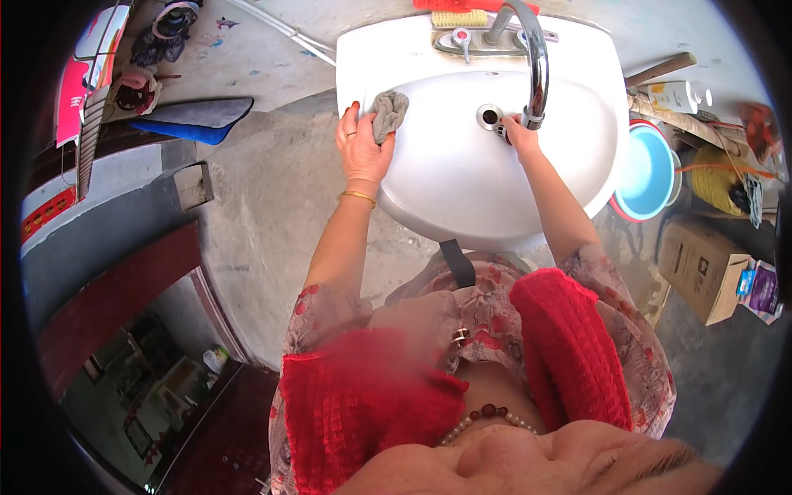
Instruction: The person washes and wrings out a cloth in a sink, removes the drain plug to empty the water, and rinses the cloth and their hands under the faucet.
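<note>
My left hand [364,153] is closed around a crumpled grey cloth [388,115] at the left rim of the white washbasin [437,194]. Inside the bowl, my right hand [521,137] pinches a small dark-and-chrome piece [502,131] that looks like a drain stopper, just right of the open drain hole [489,117]. My fingers partly hide this piece. Above that hand, the curved chrome faucet [539,70] ends close to my fingers. No water is visibly running from it.
A yellow-bristled brush [459,18] and a red item [437,5] lie behind the faucet handle [462,41]. To the right are a light blue basin [645,172], a white bottle [672,96] and a cardboard box [700,268]. A blue-and-black item [198,120] is at left.
</note>
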`<state>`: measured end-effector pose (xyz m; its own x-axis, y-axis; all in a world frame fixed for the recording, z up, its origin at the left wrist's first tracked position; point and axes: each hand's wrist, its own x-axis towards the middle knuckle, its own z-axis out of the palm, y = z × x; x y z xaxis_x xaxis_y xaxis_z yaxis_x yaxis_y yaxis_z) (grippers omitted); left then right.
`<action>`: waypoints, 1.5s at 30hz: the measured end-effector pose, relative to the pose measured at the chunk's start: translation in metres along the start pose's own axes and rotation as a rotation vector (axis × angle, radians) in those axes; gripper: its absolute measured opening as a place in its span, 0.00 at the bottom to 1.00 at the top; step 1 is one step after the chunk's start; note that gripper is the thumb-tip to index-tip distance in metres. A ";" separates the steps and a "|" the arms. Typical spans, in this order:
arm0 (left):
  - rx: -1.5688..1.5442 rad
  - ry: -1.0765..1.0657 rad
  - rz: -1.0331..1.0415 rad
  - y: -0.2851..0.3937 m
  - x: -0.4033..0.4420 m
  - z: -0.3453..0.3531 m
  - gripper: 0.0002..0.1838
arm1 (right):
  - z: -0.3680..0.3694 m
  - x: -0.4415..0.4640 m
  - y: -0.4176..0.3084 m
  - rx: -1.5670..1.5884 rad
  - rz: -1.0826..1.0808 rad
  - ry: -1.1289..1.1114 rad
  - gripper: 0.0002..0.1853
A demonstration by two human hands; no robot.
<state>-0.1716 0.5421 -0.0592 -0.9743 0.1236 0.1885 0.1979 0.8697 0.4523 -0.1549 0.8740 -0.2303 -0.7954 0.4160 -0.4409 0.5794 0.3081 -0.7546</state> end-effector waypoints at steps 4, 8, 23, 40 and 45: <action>0.002 0.002 0.002 0.000 0.000 0.000 0.24 | 0.001 0.003 -0.010 -0.083 -0.037 -0.014 0.10; 0.004 -0.002 -0.003 -0.001 0.000 0.001 0.24 | 0.008 0.012 -0.004 -0.094 -0.068 0.007 0.16; 0.008 0.000 -0.011 0.000 0.000 0.001 0.25 | 0.020 0.022 -0.021 -0.156 -0.196 0.088 0.21; -0.002 0.017 0.006 -0.002 0.000 0.003 0.24 | -0.061 -0.020 -0.104 0.020 -0.359 0.216 0.17; 0.008 0.026 0.011 -0.002 0.000 0.004 0.24 | -0.080 -0.031 -0.166 -0.104 -0.625 0.328 0.19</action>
<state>-0.1722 0.5419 -0.0641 -0.9689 0.1210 0.2161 0.2077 0.8720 0.4433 -0.2120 0.8787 -0.0522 -0.8992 0.3654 0.2406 0.0590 0.6461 -0.7610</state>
